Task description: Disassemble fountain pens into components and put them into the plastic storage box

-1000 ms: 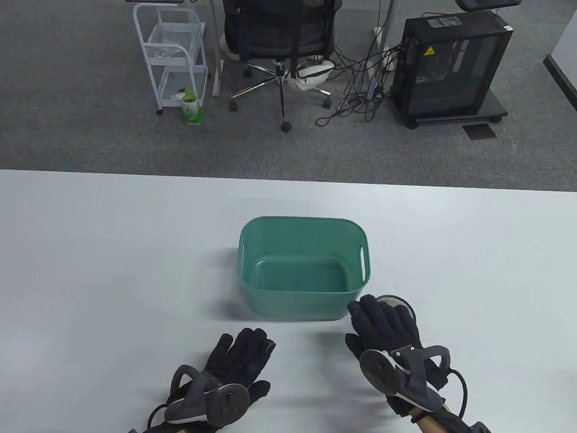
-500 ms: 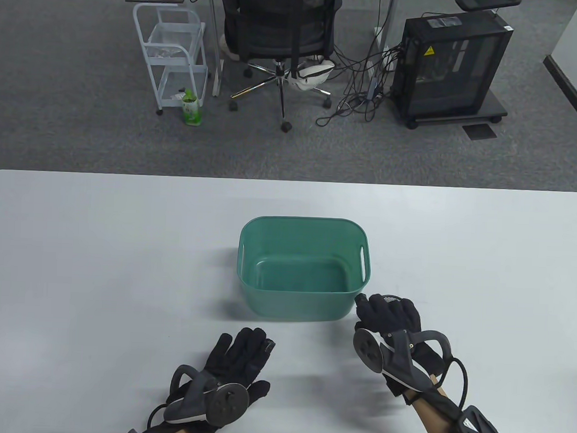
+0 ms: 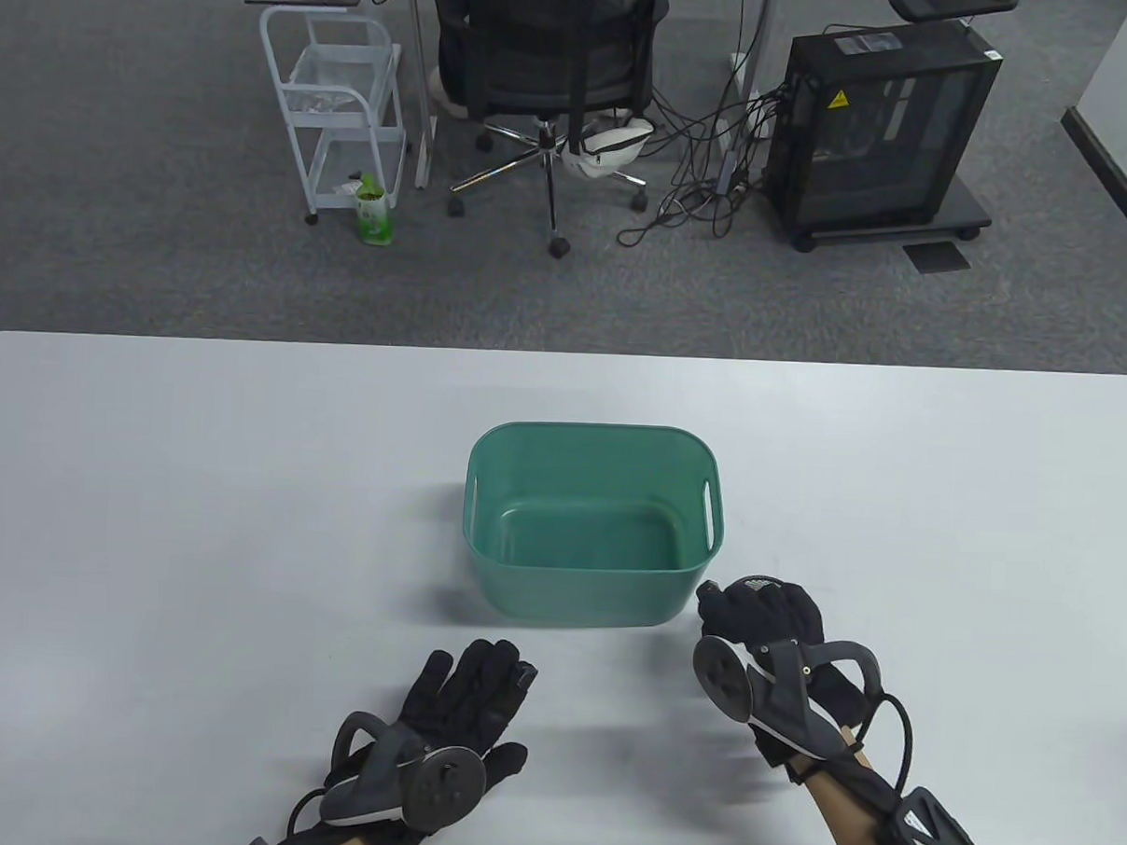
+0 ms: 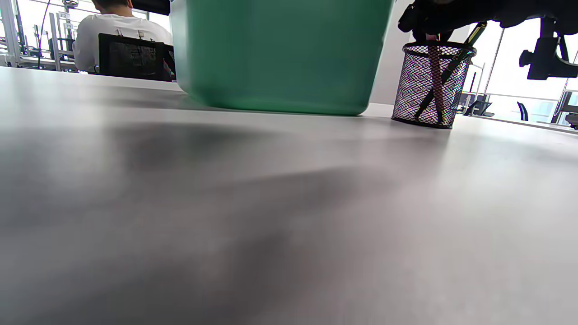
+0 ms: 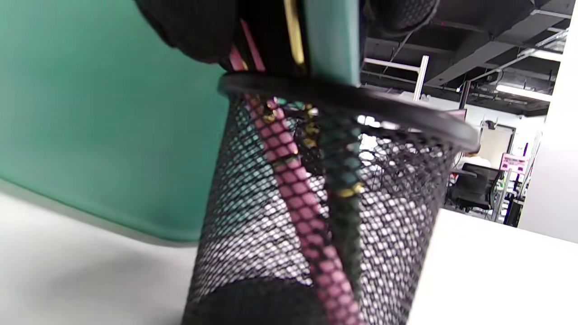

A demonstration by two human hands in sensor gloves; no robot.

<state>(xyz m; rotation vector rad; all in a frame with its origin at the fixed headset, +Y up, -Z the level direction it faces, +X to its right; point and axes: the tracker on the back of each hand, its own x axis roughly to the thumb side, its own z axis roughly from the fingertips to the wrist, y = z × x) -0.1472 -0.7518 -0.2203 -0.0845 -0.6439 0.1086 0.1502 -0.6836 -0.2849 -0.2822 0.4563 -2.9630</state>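
Note:
A green plastic box (image 3: 591, 433) stands empty at mid-table. Just off its front right corner is a black mesh pen holder (image 4: 429, 85), hidden under my right hand (image 3: 747, 606) in the table view. The holder (image 5: 316, 203) contains a pink pen (image 5: 298, 198) and a teal fountain pen (image 5: 332, 45) with a gold clip. My right fingers (image 5: 189, 27) curl down around the pen tops at the holder's rim. My left hand (image 3: 477, 680) lies flat on the table in front of the box, holding nothing.
Seen from the left wrist, the box wall (image 4: 280, 54) stands left of the holder. Beyond the table's far edge are an office chair (image 3: 551, 77), a white cart (image 3: 339, 105) and a black computer case (image 3: 880, 128). A person sits in the background.
My right hand has rolled over the pen holder and curled its fingers into it; the mesh rim seen a second ago is now covered. The left hand has not moved.

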